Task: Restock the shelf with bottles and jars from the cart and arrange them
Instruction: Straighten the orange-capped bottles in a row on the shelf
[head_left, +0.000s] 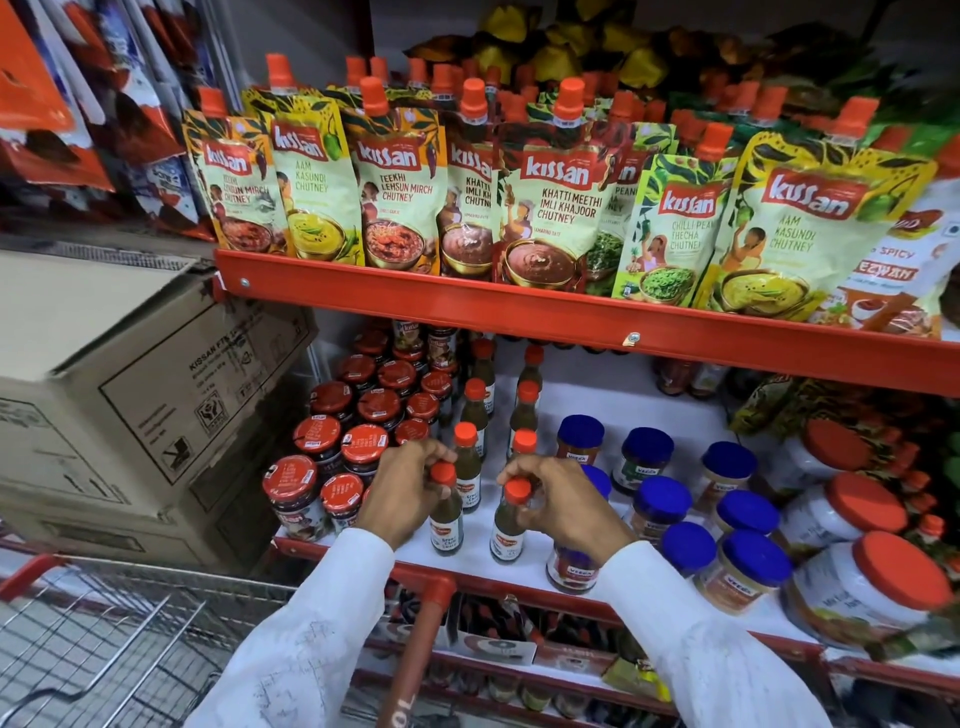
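Both hands pinch red caps: left hand (402, 491) closed on one green chilli sauce bottle (445, 519), right hand (563, 501) on another (508, 525), both upright at the shelf (524, 564) front.

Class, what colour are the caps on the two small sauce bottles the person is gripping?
Red-orange, on both small dark-green sauce bottles; clearest in the head view.

Two upright red-capped green sauce bottles (445, 512) (510, 522) stand side by side at the shelf (519, 558) front.
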